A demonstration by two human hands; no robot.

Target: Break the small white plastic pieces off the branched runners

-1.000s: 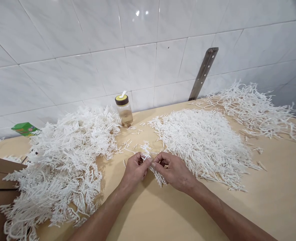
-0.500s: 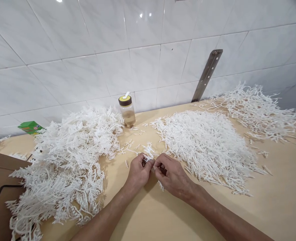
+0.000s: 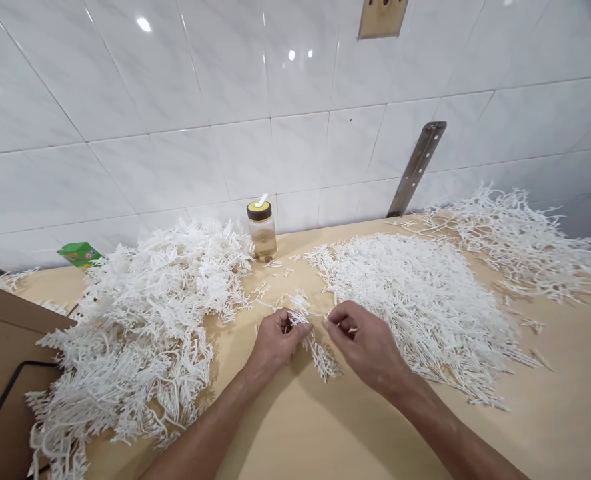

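Observation:
My left hand (image 3: 278, 340) is closed in a pinch on a white branching plastic sprig (image 3: 323, 360), whose fine tips hang below the fingers onto the table and also stick out above them. Just to its right, my right hand (image 3: 368, 343) has thumb and forefinger pressed together on a thin white strand (image 3: 319, 315), mostly hidden by the fingertips. A pile of small white pieces (image 3: 415, 293) lies beyond my right hand. On the left rises a tall tangled heap of white branching sprigs (image 3: 150, 320).
A clear jar (image 3: 263, 240) with a black and yellow lid holds brownish liquid near the wall. Bare white branches (image 3: 520, 240) lie at the back right. A metal bracket (image 3: 415, 170) leans at the wall. A cardboard box (image 3: 10, 360) and a green carton (image 3: 79, 255) are left.
My right hand has drawn away to the right from my left hand, and more of the hanging sprig shows between them. The view has tilted up slightly.

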